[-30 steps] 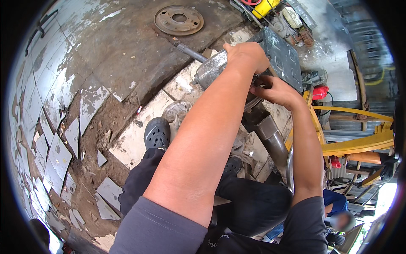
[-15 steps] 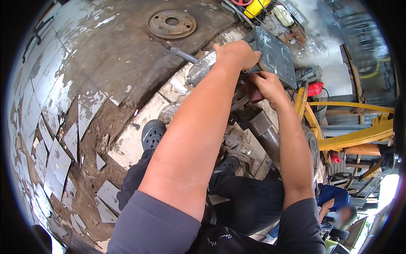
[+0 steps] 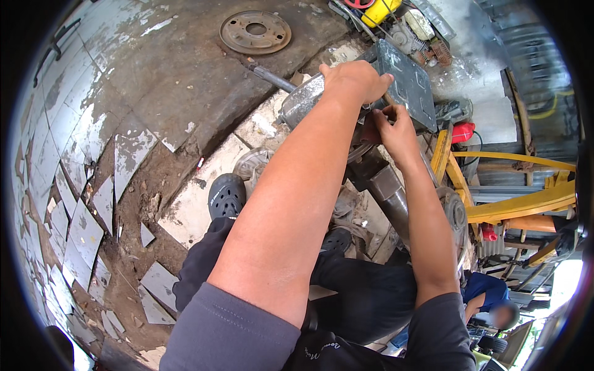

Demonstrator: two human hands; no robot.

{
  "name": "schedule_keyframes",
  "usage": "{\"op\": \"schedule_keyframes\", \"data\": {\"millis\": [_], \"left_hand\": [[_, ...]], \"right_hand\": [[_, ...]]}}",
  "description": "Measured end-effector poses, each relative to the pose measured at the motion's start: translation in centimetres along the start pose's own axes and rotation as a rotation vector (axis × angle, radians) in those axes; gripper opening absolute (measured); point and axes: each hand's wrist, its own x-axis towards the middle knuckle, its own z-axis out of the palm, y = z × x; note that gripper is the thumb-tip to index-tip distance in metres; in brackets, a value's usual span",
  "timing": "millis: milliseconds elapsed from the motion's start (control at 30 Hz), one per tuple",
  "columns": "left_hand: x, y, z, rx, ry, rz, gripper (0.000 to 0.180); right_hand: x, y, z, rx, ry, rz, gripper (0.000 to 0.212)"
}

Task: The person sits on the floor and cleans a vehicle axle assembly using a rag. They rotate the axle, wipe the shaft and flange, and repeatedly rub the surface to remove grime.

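Observation:
My left hand (image 3: 354,80) reaches over a grey metal part (image 3: 301,102), its back showing and its thumb out to the right. Most of its fingers curl out of sight on the far side, so what they grip is hidden. Just below and to the right, my right hand (image 3: 398,131) pinches a reddish-brown sheet that looks like sandpaper (image 3: 370,133), partly in shadow against the metalwork. A metal shaft (image 3: 273,79) sticks out left of the grey part. Under my right hand, a thick metal tube (image 3: 390,196) runs toward my legs.
A round metal plate with holes (image 3: 255,33) lies on the stained floor. Beyond my hands stands a dark metal box (image 3: 408,83), near a small engine (image 3: 411,37). Yellow curved bars (image 3: 523,201) fill the right. Broken tiles (image 3: 83,232) litter the left; a person (image 3: 489,297) crouches lower right.
My right hand has moved slightly up and inward with the brown sheet, showing less of it. The left hand keeps its place on the metal part. The view has shifted slightly.

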Motion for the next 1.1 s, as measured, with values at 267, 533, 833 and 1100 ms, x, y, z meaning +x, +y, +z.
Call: {"op": "schedule_keyframes", "data": {"millis": [267,533,833,1100], "left_hand": [[-0.3,0.3,0.0,-0.017,0.015,0.024,0.070],[-0.1,-0.1,0.1,-0.009,0.019,0.011,0.068],[-0.4,0.2,-0.1,-0.003,0.008,-0.007,0.060],[-0.2,0.3,0.0,0.005,0.006,0.008,0.062]], "right_hand": [[-1.8,-0.7,-1.1,-0.089,-0.111,-0.243,0.032],[-2.8,-2.2,-3.5,-0.309,-0.433,-0.413,0.030],[-1.0,-2.1,-3.1,-0.227,-0.453,-0.322,0.023],[-0.4,-1.1,-2.5,-0.271,-0.345,-0.203,0.027]]}}
